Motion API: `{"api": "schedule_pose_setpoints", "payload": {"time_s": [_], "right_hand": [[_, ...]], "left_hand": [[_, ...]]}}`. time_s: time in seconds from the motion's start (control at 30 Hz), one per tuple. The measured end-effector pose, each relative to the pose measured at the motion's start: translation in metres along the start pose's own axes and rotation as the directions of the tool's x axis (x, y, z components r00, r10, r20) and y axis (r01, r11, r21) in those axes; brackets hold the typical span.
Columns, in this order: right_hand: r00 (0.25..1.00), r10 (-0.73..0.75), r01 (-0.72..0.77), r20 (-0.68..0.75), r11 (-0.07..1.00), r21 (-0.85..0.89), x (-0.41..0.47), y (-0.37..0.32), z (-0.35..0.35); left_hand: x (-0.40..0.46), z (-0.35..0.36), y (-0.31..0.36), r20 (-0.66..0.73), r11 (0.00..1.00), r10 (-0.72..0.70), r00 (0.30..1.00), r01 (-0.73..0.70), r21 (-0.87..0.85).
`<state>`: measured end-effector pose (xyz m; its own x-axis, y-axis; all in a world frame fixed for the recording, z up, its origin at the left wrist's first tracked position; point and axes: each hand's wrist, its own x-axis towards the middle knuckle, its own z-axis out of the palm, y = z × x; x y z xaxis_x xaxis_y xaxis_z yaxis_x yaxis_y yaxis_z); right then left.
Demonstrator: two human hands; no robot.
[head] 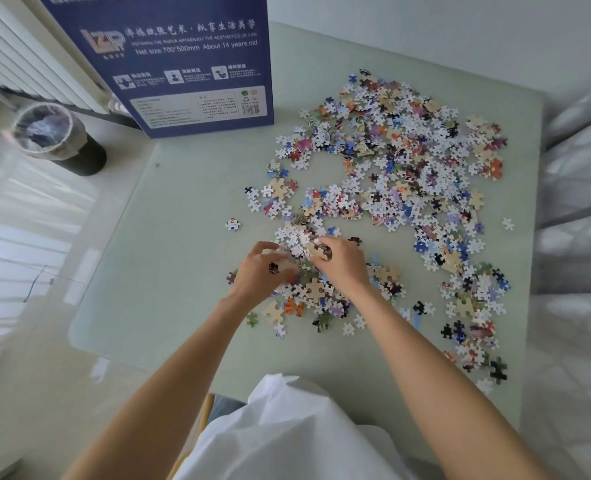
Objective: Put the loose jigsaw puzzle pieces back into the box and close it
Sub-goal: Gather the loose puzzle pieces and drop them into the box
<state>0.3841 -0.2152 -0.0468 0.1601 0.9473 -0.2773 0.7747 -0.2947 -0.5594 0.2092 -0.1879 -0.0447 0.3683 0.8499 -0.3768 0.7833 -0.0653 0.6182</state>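
Observation:
Loose jigsaw pieces [408,168] lie scattered over the right half of a pale green table [183,271], many of them white side up. A dark blue puzzle box [183,64] stands upright at the table's far left corner, printed side toward me. My left hand [259,271] and my right hand [339,261] are cupped together around a small heap of pieces [297,240] at the near edge of the spread, fingers curled around the pieces. More pieces lie under and just behind my wrists.
A black waste bin [58,140] with a plastic liner stands on the floor to the left, beside a white radiator [27,46]. A metal rack [581,168] runs along the table's right side. White cloth [287,427] covers my lap.

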Motion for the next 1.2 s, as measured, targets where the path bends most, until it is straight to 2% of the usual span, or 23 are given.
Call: {"api": "schedule_pose_setpoints", "payload": {"time_s": [0.2,0.43,0.6,0.67,0.8,0.9,1.0,1.1,1.2], "right_hand": [[0.995,0.084,-0.079,-0.062,0.994,0.068,-0.006,-0.003,-0.013],[0.99,0.087,-0.084,-0.11,0.996,0.039,-0.012,-0.01,-0.038],[0.993,-0.029,0.031,-0.112,0.999,0.019,-0.009,-0.042,-0.087],[0.986,-0.086,0.091,-0.144,0.995,0.03,-0.004,-0.064,-0.112],[0.938,-0.223,0.254,-0.266,0.963,0.088,0.014,-0.13,-0.171],[0.859,-0.325,0.39,-0.395,0.916,0.094,0.036,-0.19,-0.217],[0.765,-0.415,0.494,-0.492,0.869,0.036,0.066,-0.237,-0.251],[0.685,-0.473,0.552,-0.554,0.833,-0.028,0.105,-0.278,-0.271],[0.645,-0.507,0.564,-0.571,0.821,-0.091,0.148,-0.304,-0.272]], "left_hand": [[0.007,-0.004,-0.003,-0.12,1.0,-0.002,0.993,0.0,-0.016],[0.013,-0.025,-0.002,-0.128,0.998,0.009,0.992,-0.017,-0.06],[0.01,-0.083,0.021,-0.203,0.97,0.171,0.964,-0.201,-0.138],[0.01,-0.117,0.035,-0.244,0.925,0.303,0.921,-0.346,-0.156],[0.016,-0.206,0.063,-0.394,0.819,0.492,0.776,-0.566,-0.091],[0.028,-0.287,0.086,-0.514,0.739,0.604,0.609,-0.67,0.075],[0.048,-0.352,0.099,-0.602,0.687,0.665,0.442,-0.678,0.261],[0.079,-0.399,0.097,-0.655,0.694,0.65,0.385,-0.652,0.305],[0.11,-0.417,0.088,-0.628,0.712,0.663,0.409,-0.603,0.36]]}}
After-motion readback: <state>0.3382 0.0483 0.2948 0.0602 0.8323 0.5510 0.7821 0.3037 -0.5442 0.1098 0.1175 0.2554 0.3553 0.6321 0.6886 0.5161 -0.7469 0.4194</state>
